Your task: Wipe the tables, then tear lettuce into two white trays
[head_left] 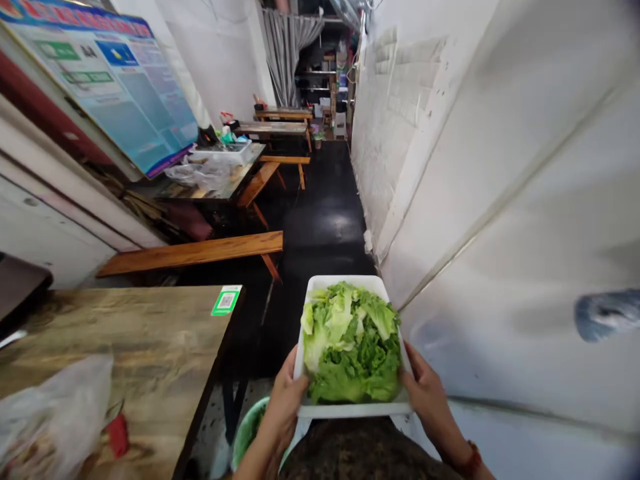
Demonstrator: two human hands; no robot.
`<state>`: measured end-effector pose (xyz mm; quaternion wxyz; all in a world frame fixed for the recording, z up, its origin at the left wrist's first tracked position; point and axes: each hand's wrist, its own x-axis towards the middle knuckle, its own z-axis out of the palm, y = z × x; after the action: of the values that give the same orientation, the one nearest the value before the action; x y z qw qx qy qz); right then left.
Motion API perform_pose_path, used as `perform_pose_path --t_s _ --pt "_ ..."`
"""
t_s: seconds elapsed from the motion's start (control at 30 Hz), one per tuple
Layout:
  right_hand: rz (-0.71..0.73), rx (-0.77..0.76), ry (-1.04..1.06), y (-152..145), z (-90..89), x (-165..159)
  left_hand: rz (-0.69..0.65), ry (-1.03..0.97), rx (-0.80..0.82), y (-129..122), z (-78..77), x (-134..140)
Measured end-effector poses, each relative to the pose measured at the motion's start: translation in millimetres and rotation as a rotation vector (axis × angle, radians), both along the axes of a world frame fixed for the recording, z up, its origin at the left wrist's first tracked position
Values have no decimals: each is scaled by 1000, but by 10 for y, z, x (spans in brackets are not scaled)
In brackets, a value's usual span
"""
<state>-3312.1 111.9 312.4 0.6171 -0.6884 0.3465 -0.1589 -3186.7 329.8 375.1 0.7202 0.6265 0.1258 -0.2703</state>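
Observation:
A white plastic tray (345, 409) is held level in front of my body, heaped with green leafy lettuce (350, 347). My left hand (287, 393) grips the tray's left side, its thumb over the rim. On the opposite side my right hand (424, 383) is closed round the edge in the same way. A red band circles my right wrist. The fingers under the tray are hidden. Below my left forearm, a light green basin (245, 433) shows partly, with something green inside.
At the left stands a wooden table (165, 353) with a plastic bag (65, 407) and a green QR card (227, 301). Beyond are benches (200, 252) and a cluttered table (240, 175). A dark floor aisle (325, 213) runs along the white wall (400, 120) towards a grey curtain (287, 53).

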Motion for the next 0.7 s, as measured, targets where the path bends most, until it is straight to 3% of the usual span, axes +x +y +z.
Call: perform_pose_path --t_s 0.1,0.17,0.43,0.6,0.7 --pt "-52 -22 25 -301 127 628 -41 0 -8 -358 154 723" --pt "-50 -18 31 -487 130 1048 -58 -1 -15 -547 173 1157" --pt "135 62 66 -1314 -64 3010 82 7 -26 -1174 -28 2807" --pt "290 79 53 -1878 53 4433 275 -38 8 -1656 173 3799" --pt "364 64 -14 -2056 147 5315 392 -43 5 -1813 291 4377"
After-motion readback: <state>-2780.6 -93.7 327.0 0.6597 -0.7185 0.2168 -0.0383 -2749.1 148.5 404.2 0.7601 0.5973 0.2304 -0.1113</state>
